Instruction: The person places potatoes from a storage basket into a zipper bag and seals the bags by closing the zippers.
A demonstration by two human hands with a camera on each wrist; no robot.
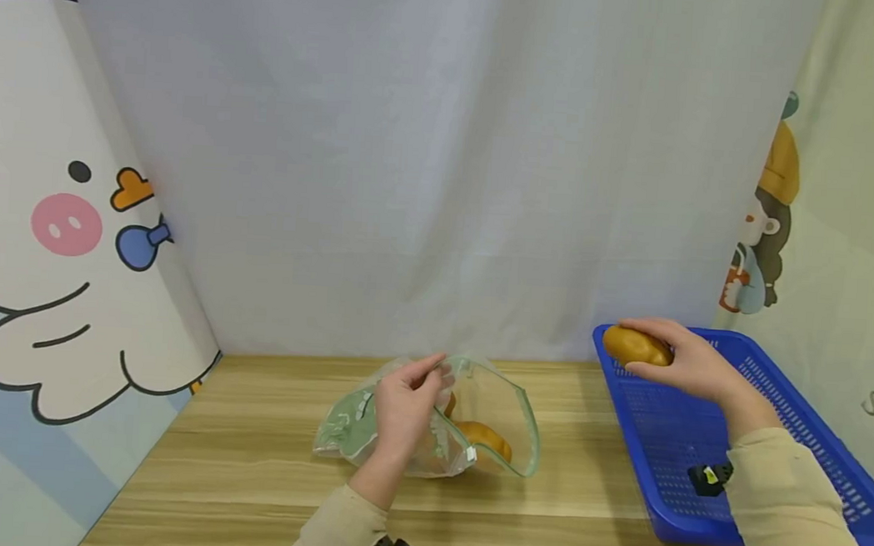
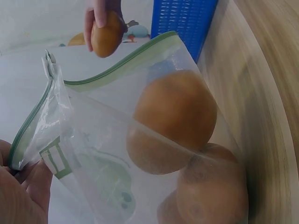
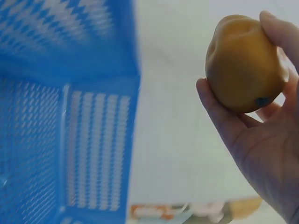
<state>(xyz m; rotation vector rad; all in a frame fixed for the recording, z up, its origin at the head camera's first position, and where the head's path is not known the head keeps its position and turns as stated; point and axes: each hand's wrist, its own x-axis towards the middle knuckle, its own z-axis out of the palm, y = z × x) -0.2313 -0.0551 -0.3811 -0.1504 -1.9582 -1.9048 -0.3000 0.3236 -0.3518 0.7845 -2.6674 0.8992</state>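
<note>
My right hand (image 1: 690,365) grips a smooth, lumpy, yellow-brown potato (image 1: 637,346) above the far left part of the blue basket. The right wrist view shows this potato (image 3: 245,63) between thumb and fingers, with a small dark spot on it. My left hand (image 1: 408,401) pinches the green-edged rim of a clear zip bag (image 1: 521,428), which lies on the table with its mouth open to the right. Through the plastic in the left wrist view, several brown potatoes (image 2: 177,112) show inside the bag. A white slider (image 1: 471,454) sits on its zip edge.
The blue perforated basket (image 1: 639,457) stands at the right of the wooden table (image 1: 244,478), partly covered by my right forearm. A pale curtain (image 1: 383,178) hangs behind the table, with printed cartoon panels on both sides.
</note>
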